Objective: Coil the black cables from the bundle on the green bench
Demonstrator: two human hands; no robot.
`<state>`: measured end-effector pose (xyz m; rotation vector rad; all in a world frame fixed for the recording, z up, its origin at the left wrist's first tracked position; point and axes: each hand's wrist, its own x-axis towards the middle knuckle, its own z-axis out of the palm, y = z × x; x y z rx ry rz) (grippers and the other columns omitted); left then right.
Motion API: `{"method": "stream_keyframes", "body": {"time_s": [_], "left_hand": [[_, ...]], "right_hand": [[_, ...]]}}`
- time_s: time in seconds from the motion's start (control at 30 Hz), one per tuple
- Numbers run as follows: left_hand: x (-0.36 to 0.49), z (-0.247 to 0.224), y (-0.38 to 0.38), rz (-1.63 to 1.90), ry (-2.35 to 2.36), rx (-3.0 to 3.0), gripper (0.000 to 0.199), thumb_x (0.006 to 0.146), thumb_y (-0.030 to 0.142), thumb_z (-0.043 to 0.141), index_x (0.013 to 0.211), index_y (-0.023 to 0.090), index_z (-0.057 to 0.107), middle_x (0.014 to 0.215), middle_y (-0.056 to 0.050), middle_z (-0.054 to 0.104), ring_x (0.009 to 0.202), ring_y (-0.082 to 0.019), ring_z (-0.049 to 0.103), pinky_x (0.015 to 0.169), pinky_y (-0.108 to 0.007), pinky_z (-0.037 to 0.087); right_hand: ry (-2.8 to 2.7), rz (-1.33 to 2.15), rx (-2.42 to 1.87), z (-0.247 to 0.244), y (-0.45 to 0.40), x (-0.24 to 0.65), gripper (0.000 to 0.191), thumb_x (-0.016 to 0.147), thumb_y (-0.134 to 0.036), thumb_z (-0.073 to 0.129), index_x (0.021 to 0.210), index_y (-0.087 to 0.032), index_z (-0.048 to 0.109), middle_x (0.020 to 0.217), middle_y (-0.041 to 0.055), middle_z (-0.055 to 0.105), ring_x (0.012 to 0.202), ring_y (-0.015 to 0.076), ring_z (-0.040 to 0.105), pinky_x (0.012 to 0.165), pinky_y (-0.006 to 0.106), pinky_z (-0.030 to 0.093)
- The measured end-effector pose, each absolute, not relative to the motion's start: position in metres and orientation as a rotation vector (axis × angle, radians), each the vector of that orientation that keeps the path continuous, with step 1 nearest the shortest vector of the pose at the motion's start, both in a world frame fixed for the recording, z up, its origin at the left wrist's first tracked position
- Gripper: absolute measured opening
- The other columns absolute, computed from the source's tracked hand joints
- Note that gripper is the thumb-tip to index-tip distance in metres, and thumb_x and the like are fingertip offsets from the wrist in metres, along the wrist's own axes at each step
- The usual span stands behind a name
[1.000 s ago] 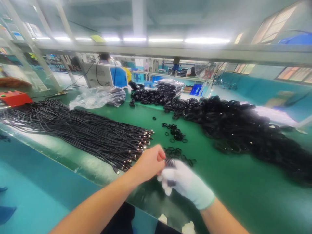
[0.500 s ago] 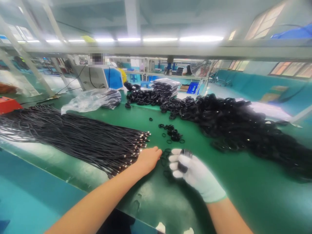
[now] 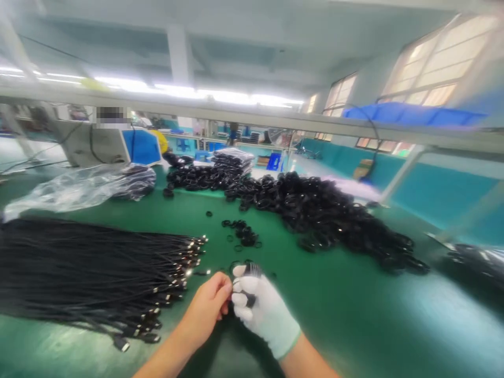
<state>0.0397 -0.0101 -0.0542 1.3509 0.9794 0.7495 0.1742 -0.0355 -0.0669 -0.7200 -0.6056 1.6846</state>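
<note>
My right hand (image 3: 264, 307) wears a white glove and curls around a dark, ridged bundle that looks like stacked black bands (image 3: 253, 270). Its gloved fingers cover much of that bundle. My bare left hand (image 3: 210, 298) touches or nearly touches the right fingertips, thumb and fingers pinched together. Whatever may be between them is hidden. Left of the hands lies a wide row of black cables (image 3: 90, 268) with metal plugs at their right ends. Small black rings (image 3: 246, 234) lie scattered on the green table just beyond the hands.
A long heap of black loops (image 3: 315, 210) stretches across the table's back and right side. A clear plastic bag (image 3: 79, 189) lies at back left, before a grey and blue machine (image 3: 142, 146). A horizontal rail (image 3: 220, 115) crosses above the table.
My view has turned to the right, so the table's contents appear further left. My left hand has come up to the gloved right hand, which still holds the black bundle.
</note>
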Motion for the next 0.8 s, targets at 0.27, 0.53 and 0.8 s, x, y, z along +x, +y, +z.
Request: {"method": "stream_keyframes", "body": {"time_s": [0.27, 0.53, 0.8], "left_hand": [[0.001, -0.024, -0.011, 0.458, 0.597, 1.313, 0.026, 0.078, 0.045, 0.053, 0.075, 0.02, 0.047, 0.066, 0.002, 0.059, 0.038, -0.006, 0.037, 0.04, -0.02, 0.022], [-0.005, 0.011, 0.005, 0.138, 0.867, 2.336, 0.01, 0.067, 0.027, 0.068, 0.077, 0.025, 0.07, 0.077, 0.002, 0.061, 0.075, -0.016, 0.054, 0.066, -0.023, 0.034], [-0.002, -0.001, 0.001, 0.418, 0.869, 2.145, 0.059, 0.064, 0.023, 0.071, 0.119, 0.028, 0.055, 0.108, -0.001, 0.061, 0.1, -0.021, 0.053, 0.085, -0.028, 0.04]], "right_hand": [[-0.969, 2.029, -0.274, -0.055, -0.038, 0.187, 0.043, 0.053, -0.019, 0.08, 0.089, -0.017, 0.057, 0.051, -0.0054, 0.052, 0.037, 0.0113, 0.051, 0.027, 0.019, 0.04], [-1.045, 1.694, -0.75, -0.038, -0.046, 0.187, 0.039, 0.059, -0.011, 0.069, 0.095, -0.015, 0.055, 0.067, -0.002, 0.062, 0.038, 0.0085, 0.053, 0.033, 0.017, 0.042], [-1.255, 1.643, -1.079, -0.05, -0.043, 0.178, 0.063, 0.062, -0.018, 0.072, 0.12, -0.018, 0.046, 0.072, -0.0022, 0.059, 0.05, 0.0106, 0.052, 0.036, 0.02, 0.043]]}}
